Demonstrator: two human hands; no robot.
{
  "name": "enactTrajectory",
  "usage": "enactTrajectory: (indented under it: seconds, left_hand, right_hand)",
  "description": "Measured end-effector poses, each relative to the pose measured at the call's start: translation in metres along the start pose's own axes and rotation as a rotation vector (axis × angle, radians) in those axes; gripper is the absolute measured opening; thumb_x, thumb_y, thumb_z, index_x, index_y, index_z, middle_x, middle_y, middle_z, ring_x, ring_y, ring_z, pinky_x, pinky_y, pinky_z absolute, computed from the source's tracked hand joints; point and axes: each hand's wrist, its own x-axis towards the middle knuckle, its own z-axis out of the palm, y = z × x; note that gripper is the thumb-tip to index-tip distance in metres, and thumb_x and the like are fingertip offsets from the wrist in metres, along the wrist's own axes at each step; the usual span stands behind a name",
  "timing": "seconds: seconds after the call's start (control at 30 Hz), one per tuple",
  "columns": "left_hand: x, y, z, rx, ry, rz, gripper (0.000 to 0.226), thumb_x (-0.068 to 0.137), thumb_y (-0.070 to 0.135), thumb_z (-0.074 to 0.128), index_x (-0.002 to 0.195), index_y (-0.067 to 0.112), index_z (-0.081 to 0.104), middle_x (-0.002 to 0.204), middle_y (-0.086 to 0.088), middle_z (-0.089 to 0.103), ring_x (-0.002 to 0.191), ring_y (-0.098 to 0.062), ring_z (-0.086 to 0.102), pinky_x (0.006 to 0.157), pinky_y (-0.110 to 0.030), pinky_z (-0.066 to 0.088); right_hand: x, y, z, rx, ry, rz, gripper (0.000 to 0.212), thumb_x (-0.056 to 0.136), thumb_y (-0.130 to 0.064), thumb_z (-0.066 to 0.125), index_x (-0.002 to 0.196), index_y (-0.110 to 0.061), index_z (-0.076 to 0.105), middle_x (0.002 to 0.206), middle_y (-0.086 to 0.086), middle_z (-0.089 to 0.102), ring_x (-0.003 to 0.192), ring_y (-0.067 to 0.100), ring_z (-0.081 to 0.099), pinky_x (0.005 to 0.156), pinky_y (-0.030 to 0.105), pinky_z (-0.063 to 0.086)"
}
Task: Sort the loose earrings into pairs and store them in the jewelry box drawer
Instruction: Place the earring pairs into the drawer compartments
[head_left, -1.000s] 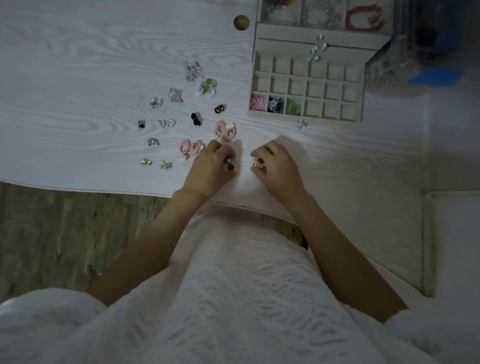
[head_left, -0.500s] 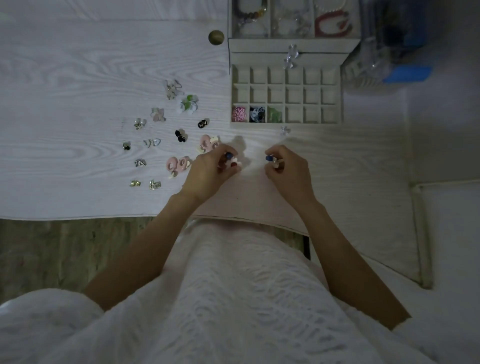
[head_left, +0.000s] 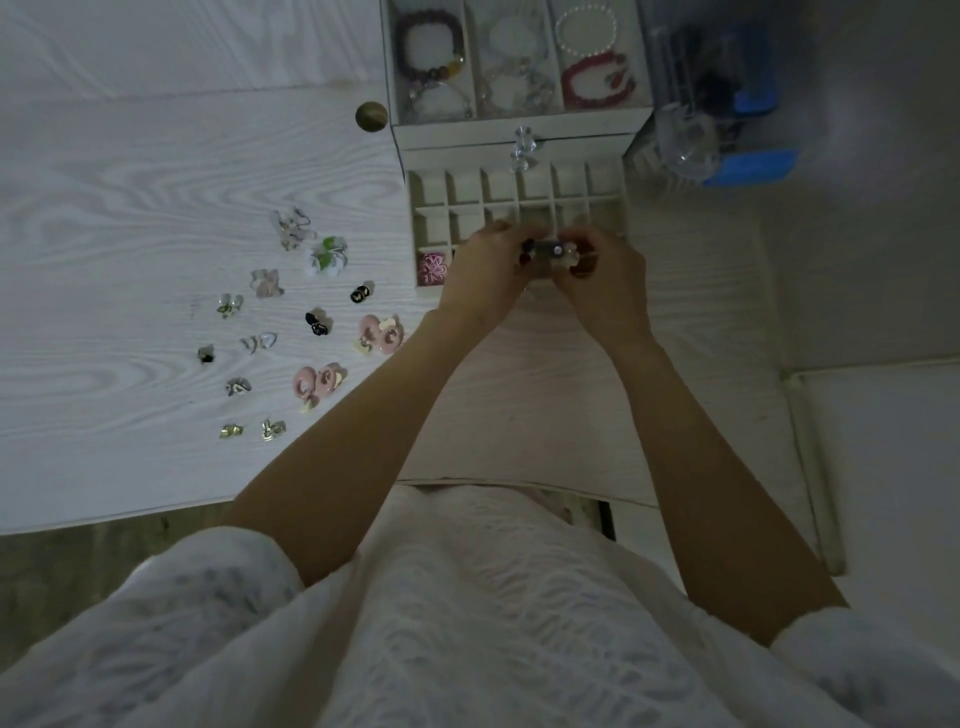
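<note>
The jewelry box drawer (head_left: 519, 200) stands pulled out, a white grid of small compartments. A pink flower earring (head_left: 432, 268) lies in its front left cell. Above the drawer's front row, my left hand (head_left: 485, 273) and my right hand (head_left: 602, 283) meet, each pinching a small earring (head_left: 557, 253) with red and pale parts between the fingertips. The hands hide the neighbouring front cells. Several loose earrings lie on the table to the left, among them two pink ring-shaped pairs (head_left: 382, 332) (head_left: 318, 382), a green and white flower (head_left: 328, 255) and black ones (head_left: 317, 322).
The jewelry box top (head_left: 519, 57) behind the drawer holds bracelets in three sections. A round brass knob (head_left: 372, 116) sits left of it. Clear and blue items (head_left: 727, 124) stand to the right. The white wood-grain table's front edge (head_left: 130, 514) runs near my lap.
Both hands have lifted off the table with the small earrings, moved forward over the drawer's front row, and come together. The camera has tilted, bringing the box top into view.
</note>
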Motion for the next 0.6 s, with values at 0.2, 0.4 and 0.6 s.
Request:
enactTrajectory:
  seconds: [0.2, 0.4, 0.6]
  left_hand:
    - [0.005, 0.006, -0.001, 0.141, -0.068, 0.012, 0.047, 0.087, 0.007, 0.053, 0.133, 0.014, 0.047, 0.112, -0.016, 0.066, 0.099, -0.034, 0.062, 0.085, -0.040, 0.049]
    - [0.006, -0.001, 0.004, 0.128, -0.005, 0.037, 0.025, 0.084, 0.005, 0.057, 0.108, 0.007, 0.062, 0.100, -0.015, 0.068, 0.088, -0.033, 0.064, 0.075, -0.040, 0.051]
    - [0.011, -0.002, 0.008, 0.173, 0.049, 0.053, 0.022, 0.082, 0.011, 0.063, 0.103, 0.007, 0.062, 0.105, -0.012, 0.065, 0.101, -0.029, 0.054, 0.084, -0.030, 0.039]
  right_hand:
    - [0.006, 0.005, 0.004, -0.077, -0.028, -0.041, 0.038, 0.075, -0.002, 0.068, 0.113, -0.005, 0.063, 0.101, 0.013, 0.069, 0.091, 0.021, 0.064, 0.075, 0.013, 0.041]
    - [0.009, 0.005, 0.006, -0.160, -0.028, -0.060, 0.032, 0.077, -0.005, 0.065, 0.109, -0.007, 0.065, 0.097, 0.012, 0.069, 0.087, 0.024, 0.064, 0.080, 0.031, 0.050]
    - [0.012, 0.006, 0.007, -0.321, -0.072, -0.109, 0.021, 0.085, -0.015, 0.059, 0.104, -0.011, 0.067, 0.104, 0.011, 0.064, 0.097, 0.026, 0.057, 0.072, 0.028, 0.039]
